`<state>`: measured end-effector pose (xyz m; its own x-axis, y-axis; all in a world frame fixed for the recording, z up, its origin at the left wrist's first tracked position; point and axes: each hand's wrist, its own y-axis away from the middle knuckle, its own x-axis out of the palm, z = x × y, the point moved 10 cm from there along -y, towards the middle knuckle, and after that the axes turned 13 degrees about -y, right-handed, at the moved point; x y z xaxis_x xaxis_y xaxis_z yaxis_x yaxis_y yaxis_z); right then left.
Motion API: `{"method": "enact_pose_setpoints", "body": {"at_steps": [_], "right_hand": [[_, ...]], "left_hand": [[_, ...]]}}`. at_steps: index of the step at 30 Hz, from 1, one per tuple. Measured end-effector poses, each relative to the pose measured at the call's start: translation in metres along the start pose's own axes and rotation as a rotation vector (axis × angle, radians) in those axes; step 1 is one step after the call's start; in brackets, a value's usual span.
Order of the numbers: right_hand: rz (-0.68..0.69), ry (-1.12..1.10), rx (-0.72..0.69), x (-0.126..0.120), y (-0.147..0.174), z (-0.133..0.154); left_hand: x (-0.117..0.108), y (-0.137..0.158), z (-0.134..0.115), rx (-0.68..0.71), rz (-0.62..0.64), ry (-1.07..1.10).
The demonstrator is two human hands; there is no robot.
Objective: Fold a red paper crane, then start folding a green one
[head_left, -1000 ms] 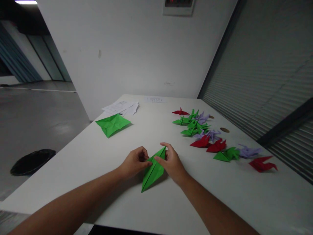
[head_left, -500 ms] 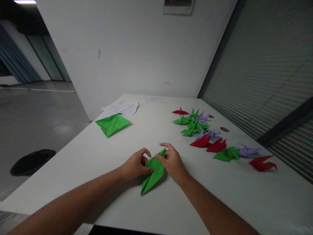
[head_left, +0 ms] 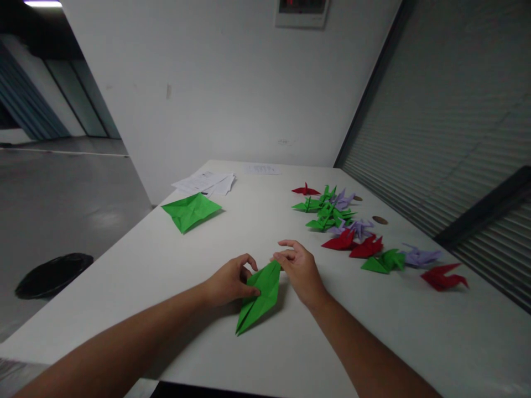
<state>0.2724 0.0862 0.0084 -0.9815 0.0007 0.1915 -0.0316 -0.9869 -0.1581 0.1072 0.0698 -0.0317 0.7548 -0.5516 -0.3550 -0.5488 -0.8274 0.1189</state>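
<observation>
A folded green origami paper [head_left: 262, 296], shaped like a long diamond with a slit at its near end, is held between my hands, low over the white table. My left hand [head_left: 233, 281] grips its left edge, thumb on top and fingers behind. At the far tip, my right hand [head_left: 299, 270] pinches the paper between thumb and forefinger, with another finger raised. A second green paper sheet [head_left: 191, 210], creased and opened out, lies apart at the far left.
Several folded paper cranes in green [head_left: 329, 213], red [head_left: 443, 277] and purple [head_left: 421, 256] stand along the right side of the white table [head_left: 199, 354]. White printed papers [head_left: 205, 182] lie at the back left. A black bin [head_left: 53, 275] stands on the floor, left.
My right hand has shifted slightly right, its pinch now right at the far tip of the folded green paper. My left hand keeps its hold.
</observation>
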Motion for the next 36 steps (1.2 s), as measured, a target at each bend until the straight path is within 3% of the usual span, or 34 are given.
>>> {"method": "enact_pose_setpoints", "body": {"at_steps": [10,17,28,31,36], "right_hand": [[-0.022,0.063,-0.133,0.001,0.002,0.012],[-0.062,0.080,-0.177,0.002,0.003,0.023],[-0.150,-0.015,-0.195,-0.021,-0.004,0.022],[-0.146,-0.084,-0.140,-0.021,-0.006,0.012],[-0.007,-0.255,0.147,0.008,0.000,-0.022]], "left_hand": [[0.004,-0.004,0.013,-0.042,0.044,0.032],[0.000,0.000,0.004,-0.048,0.005,-0.159],[0.003,0.000,0.005,-0.062,0.021,-0.124],[0.003,-0.001,0.007,-0.052,0.016,-0.089],[-0.008,-0.006,0.013,-0.043,-0.090,-0.007]]}}
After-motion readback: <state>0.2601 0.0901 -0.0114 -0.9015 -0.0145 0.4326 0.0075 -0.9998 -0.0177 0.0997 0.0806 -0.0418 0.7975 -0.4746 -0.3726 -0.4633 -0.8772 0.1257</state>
